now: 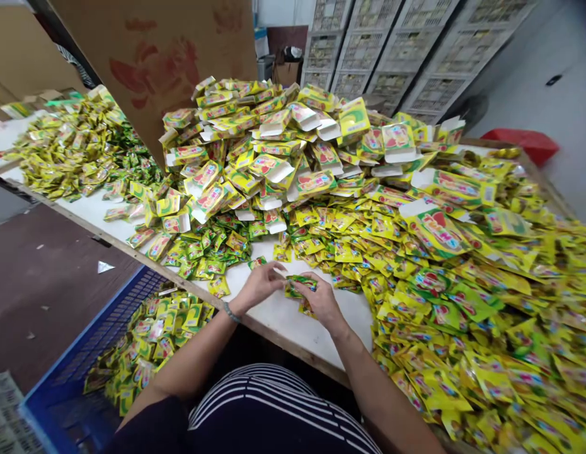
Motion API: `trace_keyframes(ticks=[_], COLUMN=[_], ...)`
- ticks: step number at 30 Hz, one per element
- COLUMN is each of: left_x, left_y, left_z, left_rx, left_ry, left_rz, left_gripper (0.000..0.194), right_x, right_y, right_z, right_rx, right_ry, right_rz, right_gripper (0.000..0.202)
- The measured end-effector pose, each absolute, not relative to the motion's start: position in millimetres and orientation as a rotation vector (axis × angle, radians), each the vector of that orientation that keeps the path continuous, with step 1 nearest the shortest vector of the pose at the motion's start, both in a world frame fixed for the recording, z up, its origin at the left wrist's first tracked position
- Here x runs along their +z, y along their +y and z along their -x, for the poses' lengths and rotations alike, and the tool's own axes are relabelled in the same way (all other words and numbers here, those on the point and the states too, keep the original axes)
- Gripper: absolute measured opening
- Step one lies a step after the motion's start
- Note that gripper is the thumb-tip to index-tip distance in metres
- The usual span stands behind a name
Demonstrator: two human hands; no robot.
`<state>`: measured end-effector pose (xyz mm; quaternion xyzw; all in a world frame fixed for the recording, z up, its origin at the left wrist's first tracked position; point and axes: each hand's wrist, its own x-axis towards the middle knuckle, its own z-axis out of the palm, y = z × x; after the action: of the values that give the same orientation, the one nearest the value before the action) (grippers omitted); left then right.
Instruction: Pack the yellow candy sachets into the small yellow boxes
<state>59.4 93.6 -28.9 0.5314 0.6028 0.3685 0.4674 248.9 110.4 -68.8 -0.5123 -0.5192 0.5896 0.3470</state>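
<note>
My right hand (320,301) has its thumb and fingers closed on a small green and yellow packet (300,285) over the white tabletop (274,318). Just left of that packet, my left hand (261,285) is held with curled fingers near its edge; whether it grips anything is too small to tell. Another yellow packet (306,308) shows below the right fingers. Small green packets (212,249) lie left of my hands, and a large spread of yellow packets (430,353) lies to the right. Behind, flat printed boxes (274,167), several with open flaps, are heaped up.
A blue crate (66,372) of filled boxes stands on the floor at lower left. A large cardboard box (155,57) rises behind the table beside another packet pile (80,148). Stacked white crates (392,50) and a red object (522,142) are farther back.
</note>
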Motion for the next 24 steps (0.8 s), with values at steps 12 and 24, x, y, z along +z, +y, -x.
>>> trace_keyframes(ticks=[12, 24], left_x=[55.6, -36.5], left_y=[146.8, 77.9], left_z=[65.0, -52.4], left_rx=[0.762, 0.651], left_ry=[2.585, 2.058], left_rz=[-1.875, -1.806], left_gripper=[0.066, 0.028], right_x=[-72.4, -78.9], right_y=[117.3, 121.4], right_z=[-252.4, -259.5], right_rx=[1.332, 1.153], right_ry=[-1.309, -1.606], right_rz=[1.245, 1.392], right_gripper=[0.039, 0.024])
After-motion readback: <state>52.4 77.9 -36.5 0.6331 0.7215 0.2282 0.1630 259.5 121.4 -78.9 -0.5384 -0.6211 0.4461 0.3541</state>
